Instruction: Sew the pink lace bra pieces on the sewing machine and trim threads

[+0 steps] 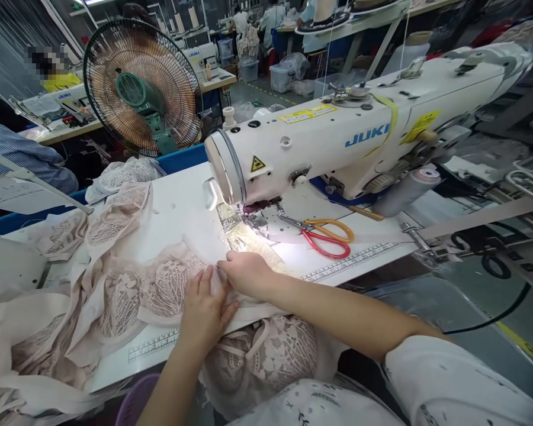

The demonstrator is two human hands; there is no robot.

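A pale pink lace bra [171, 284] lies on the white machine table, left of the sewing machine's lit needle area. My left hand [204, 305] rests on its right end, fingers lying along the fabric and thumb apart. Close beside it, my right hand [249, 273] is closed in a pinch on the bra's edge; its fingertips are partly hidden. Beyond the hands stands the white sewing machine [302, 142], its presser foot over a yellowish strip. Scissors [326, 236] with one orange and one red handle lie right of the needle.
More lace bras [119, 219] are heaped along the table's left side, and others [284, 352] hang over my lap. A large fan [142, 89] stands behind the table. A thread cone [408, 192] sits under the machine arm. At the far left is a person's striped sleeve [22, 154].
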